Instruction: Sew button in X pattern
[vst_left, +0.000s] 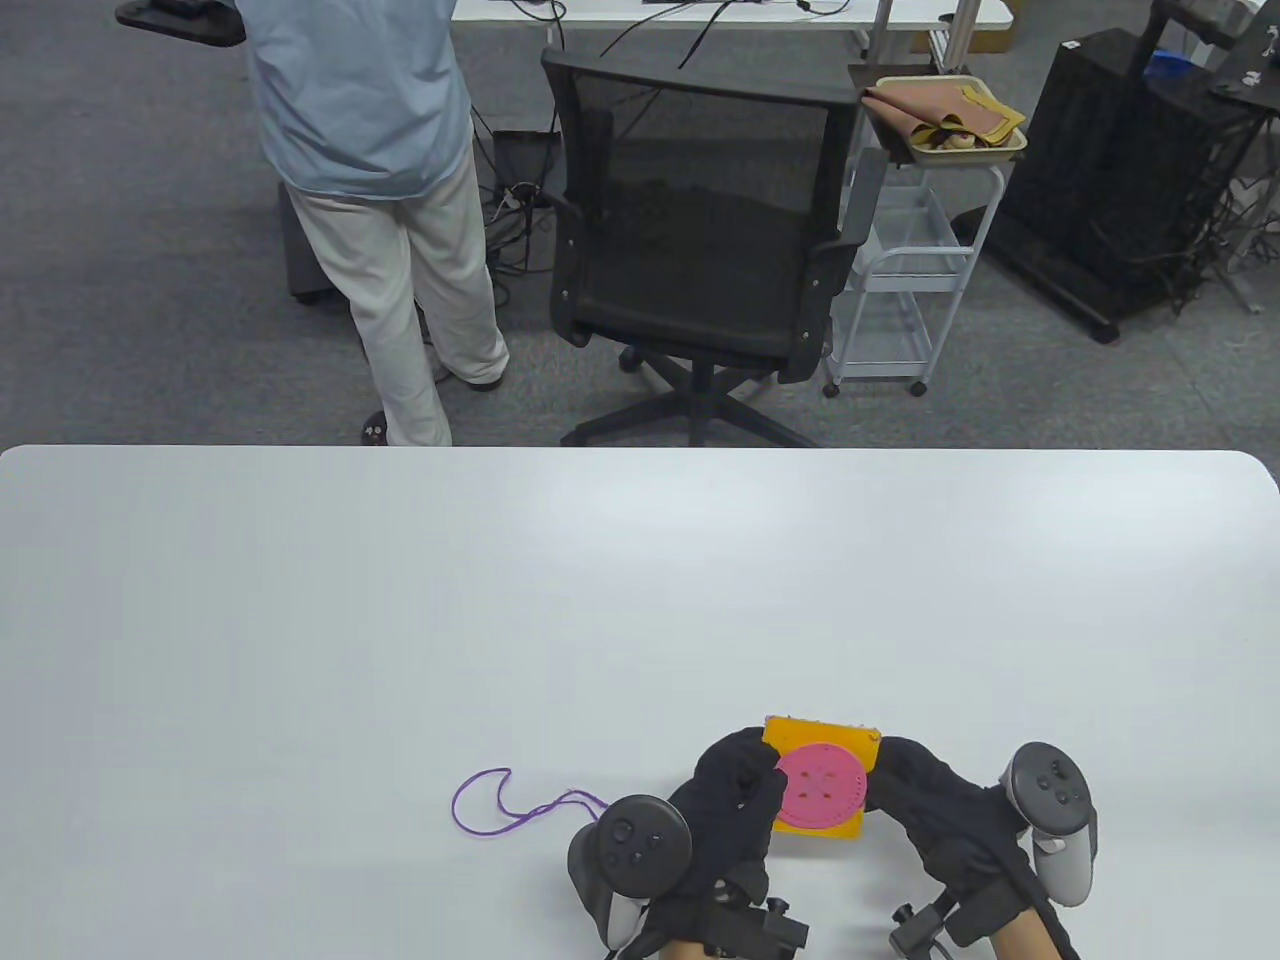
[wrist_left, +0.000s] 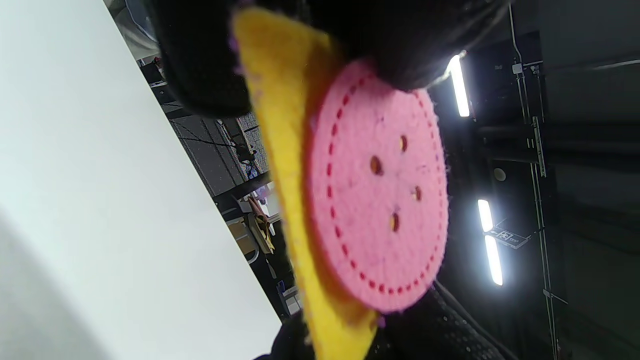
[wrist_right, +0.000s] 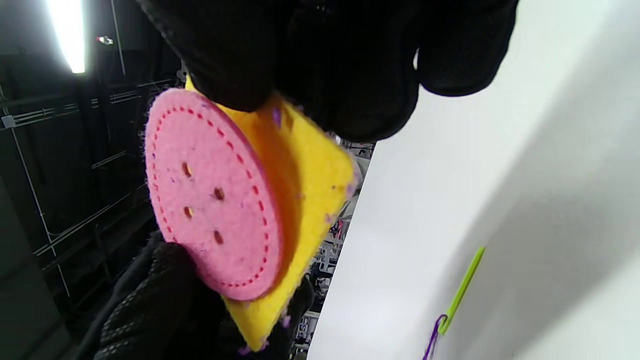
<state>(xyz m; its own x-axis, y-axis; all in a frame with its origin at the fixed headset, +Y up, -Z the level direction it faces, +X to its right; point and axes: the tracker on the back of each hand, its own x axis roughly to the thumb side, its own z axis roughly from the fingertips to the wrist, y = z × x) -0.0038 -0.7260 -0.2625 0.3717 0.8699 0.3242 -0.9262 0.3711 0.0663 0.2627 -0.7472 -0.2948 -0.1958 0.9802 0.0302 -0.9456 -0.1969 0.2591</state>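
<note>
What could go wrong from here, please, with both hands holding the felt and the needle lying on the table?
1. The button has no stitch through its four holes, so it may slip off the yellow felt if the left hand or right hand eases.
2. The needle lies apart; fetching it frees one hand.
3. The loose thread could tangle.

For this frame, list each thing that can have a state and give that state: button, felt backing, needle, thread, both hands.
pink felt button: lies against the yellow square, four holes empty, no stitches.
yellow felt square: held up off the table between both hands.
green needle: lying on the table, threaded, not held.
purple thread: loose on the table, looped.
left hand: grips the square's left edge.
right hand: grips the square's right edge.
</note>
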